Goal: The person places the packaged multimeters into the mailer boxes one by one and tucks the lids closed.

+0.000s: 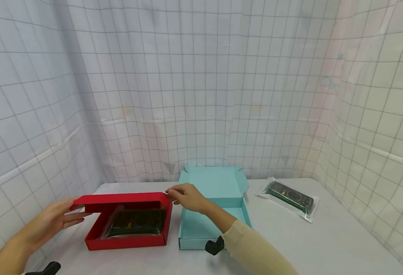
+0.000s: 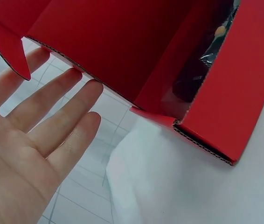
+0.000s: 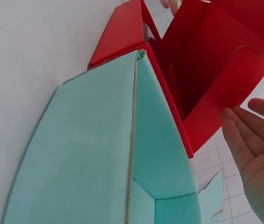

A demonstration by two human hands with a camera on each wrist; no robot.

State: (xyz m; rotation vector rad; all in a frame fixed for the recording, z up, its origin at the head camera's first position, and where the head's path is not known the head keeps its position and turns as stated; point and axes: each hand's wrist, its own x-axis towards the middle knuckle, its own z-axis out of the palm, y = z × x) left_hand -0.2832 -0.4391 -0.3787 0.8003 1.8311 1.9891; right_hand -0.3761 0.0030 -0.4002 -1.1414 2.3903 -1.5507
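A red cardboard box point(image 1: 126, 244) stands on the table, its lid point(image 1: 119, 198) partly raised. Inside lies a dark, green-edged device in a clear bag point(image 1: 136, 221). At the lid's left end is my left hand point(image 1: 52, 219); the left wrist view shows its straight fingers point(image 2: 83, 100) touching the lid's outer side. My right hand point(image 1: 189, 196) is at the lid's right corner. In the right wrist view, its extended fingers point(image 3: 244, 130) touch the red side flap. Close to the right forearm, a light blue box point(image 1: 192, 229) stands with its lid up.
A bagged multimeter point(image 1: 290, 196) lies on the white table point(image 1: 339, 236) at the right. Behind the boxes, a white curtain with a grid pattern point(image 1: 215, 95) hangs along the back and sides. The blue box's raised lid point(image 1: 211, 181) leans toward the curtain.
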